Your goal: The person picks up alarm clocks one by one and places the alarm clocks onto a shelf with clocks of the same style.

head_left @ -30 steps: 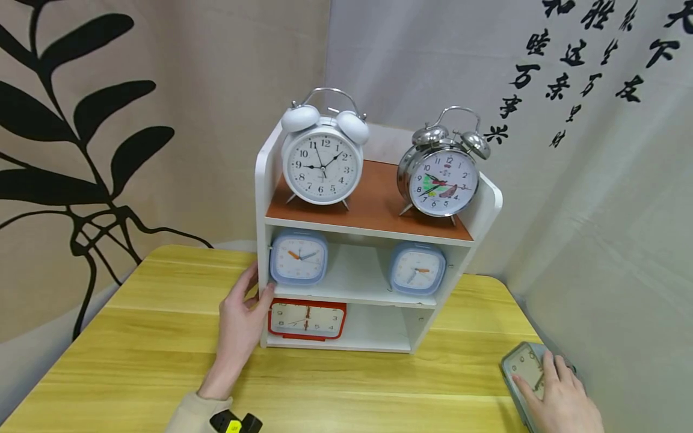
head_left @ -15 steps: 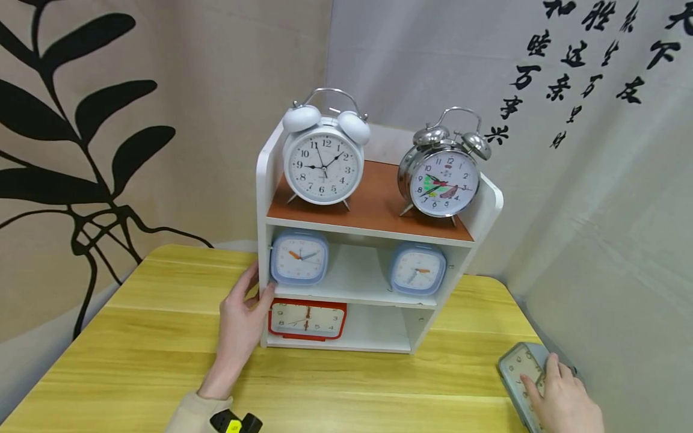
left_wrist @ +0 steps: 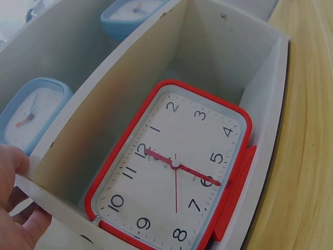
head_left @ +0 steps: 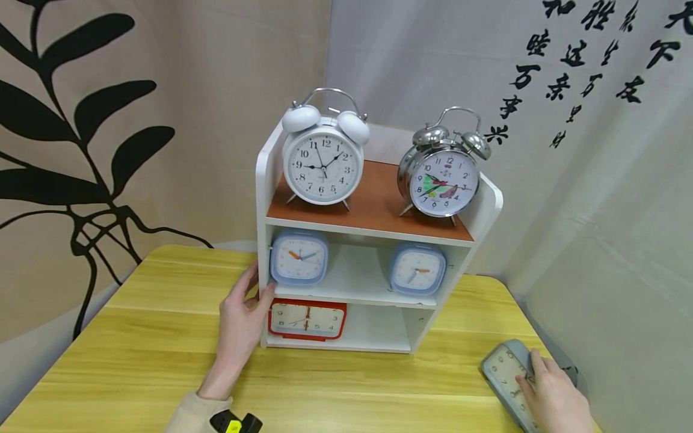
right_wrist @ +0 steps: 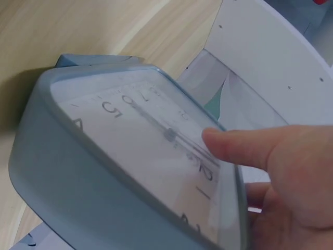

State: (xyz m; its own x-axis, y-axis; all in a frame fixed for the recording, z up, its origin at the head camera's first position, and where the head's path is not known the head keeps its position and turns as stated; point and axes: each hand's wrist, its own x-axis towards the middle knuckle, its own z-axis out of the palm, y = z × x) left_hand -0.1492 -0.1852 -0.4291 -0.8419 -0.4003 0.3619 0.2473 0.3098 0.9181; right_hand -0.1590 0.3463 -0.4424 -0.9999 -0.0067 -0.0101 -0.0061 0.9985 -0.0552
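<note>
A grey-blue rectangular alarm clock (head_left: 508, 376) is at the right end of the table. My right hand (head_left: 560, 394) grips it, thumb on the glass over the dial and fingers round the back, as the right wrist view shows. At the shelf's lower left, my left hand (head_left: 242, 322) holds the side panel of the white shelf unit (head_left: 379, 319), thumb at the front edge and fingers on the outer side. Beside that hand, a red rectangular clock (left_wrist: 171, 166) stands in the bottom compartment, at its left end.
Two light-blue clocks, one left (head_left: 299, 258) and one right (head_left: 418, 269), stand on the middle shelf. On the brown top are a white twin-bell clock (head_left: 323, 162) and a silver twin-bell clock (head_left: 444, 180). The wooden table (head_left: 346, 391) borders a printed curtain (head_left: 411, 60).
My right hand and the grey-blue clock have shifted a little to the left, and the hand has moved slightly over the clock. My left hand and the shelf unit stay put.
</note>
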